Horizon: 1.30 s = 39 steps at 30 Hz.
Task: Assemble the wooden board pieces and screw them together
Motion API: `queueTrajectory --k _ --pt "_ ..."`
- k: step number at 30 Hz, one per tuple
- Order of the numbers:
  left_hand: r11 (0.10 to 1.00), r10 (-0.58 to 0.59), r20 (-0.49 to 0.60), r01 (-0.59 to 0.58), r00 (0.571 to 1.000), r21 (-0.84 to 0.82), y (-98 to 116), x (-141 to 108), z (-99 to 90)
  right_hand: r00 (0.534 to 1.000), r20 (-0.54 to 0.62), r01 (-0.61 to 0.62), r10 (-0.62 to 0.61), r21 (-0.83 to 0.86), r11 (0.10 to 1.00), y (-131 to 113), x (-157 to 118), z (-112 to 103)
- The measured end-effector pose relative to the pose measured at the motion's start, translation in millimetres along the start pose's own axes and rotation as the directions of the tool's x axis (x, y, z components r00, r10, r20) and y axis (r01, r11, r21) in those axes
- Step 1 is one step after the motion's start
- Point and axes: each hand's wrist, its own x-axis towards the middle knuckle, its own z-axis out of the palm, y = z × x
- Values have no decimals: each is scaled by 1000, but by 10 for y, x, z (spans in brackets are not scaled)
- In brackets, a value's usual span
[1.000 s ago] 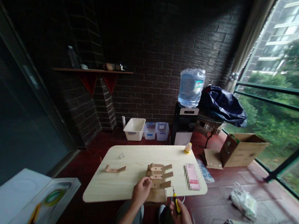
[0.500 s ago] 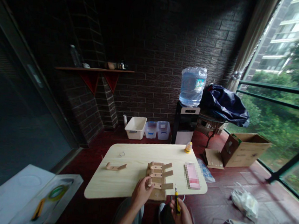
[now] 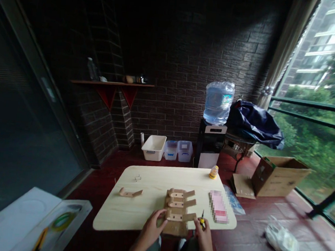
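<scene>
My left hand [image 3: 152, 227] pinches the curled left end of the nearest wooden hook [image 3: 177, 217]. That hook lies on a brown board [image 3: 172, 229] at the table's front edge, with two similar wooden hooks [image 3: 177, 202] in a row behind it. Dark screw holes show along the hooks. My right hand [image 3: 204, 235] is closed around a yellow and black screwdriver [image 3: 202, 221], its tip pointing up. The right fingertips are at the hook's angled right end. Another wooden hook [image 3: 130, 193] rests alone on the left of the table.
The pale table [image 3: 143, 218] also carries small metal hooks [image 3: 137, 178], a yellow-based clear container [image 3: 213, 172] and a blurred pink item [image 3: 219, 207]. An open white case [image 3: 65, 226] stands left; a cardboard box [image 3: 277, 179] and a plastic bag [image 3: 282, 239] lie right.
My right hand has moved up and inward with the screwdriver, to the nearest hook's right end. My left hand stays at its left end. The view has tilted slightly.
</scene>
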Motion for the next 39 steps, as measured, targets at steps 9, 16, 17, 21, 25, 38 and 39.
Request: queueTrajectory --k 9,16,17,21,25,38,39 --pt "998 50 -92 -46 995 48 -23 -31 89 997 43 71 -64 -205 976 -8 137 109" --pt "993 72 -107 -61 992 102 -38 131 149 999 44 -3 12 -199 980 -34 221 225" --pt "991 74 -103 -61 992 118 -53 138 155 999 50 2 7 -188 982 -29 236 233" --pt "980 104 -92 -86 990 179 -104 150 164 998 58 3 5 -153 988 13 328 210" --pt "971 99 -78 -79 992 228 -128 156 156 999 24 -17 22 -177 984 101 432 125" --pt "972 64 -72 -46 995 229 -256 350 267 990 -75 -129 123 -80 988 408 737 -50" --pt "973 57 -72 -39 996 228 -250 363 273 988 -67 -142 138 -66 988 412 745 -49"
